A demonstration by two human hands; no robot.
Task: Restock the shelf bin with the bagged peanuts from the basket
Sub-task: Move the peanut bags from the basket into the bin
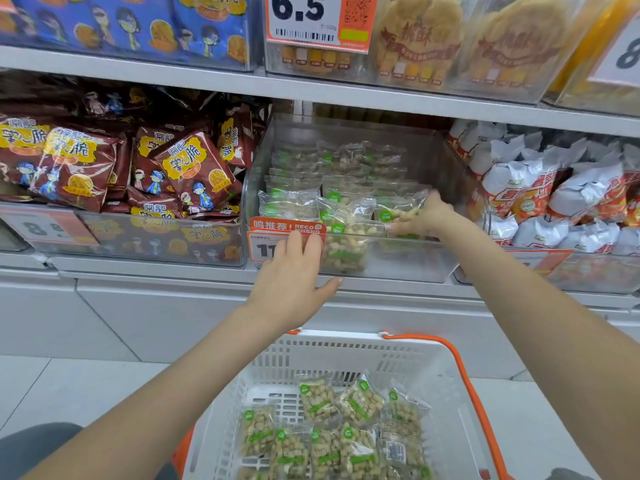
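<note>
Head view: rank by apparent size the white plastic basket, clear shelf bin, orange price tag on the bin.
1. White plastic basket and clear shelf bin: look alike; the basket is nearer and cropped, so unranked.
2. Orange price tag: smallest, partly behind the left hand.

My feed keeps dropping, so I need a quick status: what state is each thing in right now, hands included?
Clear shelf bin: open-topped, partly filled with peanut bags.
Peanut bag: in the bin, under the right hand's fingers.
Right hand: reaching into the bin, fingers on that bag.
Left hand: open, fingers straight, in front of the bin's price tag.
White basket: below the shelf, still holding several peanut bags.
</note>
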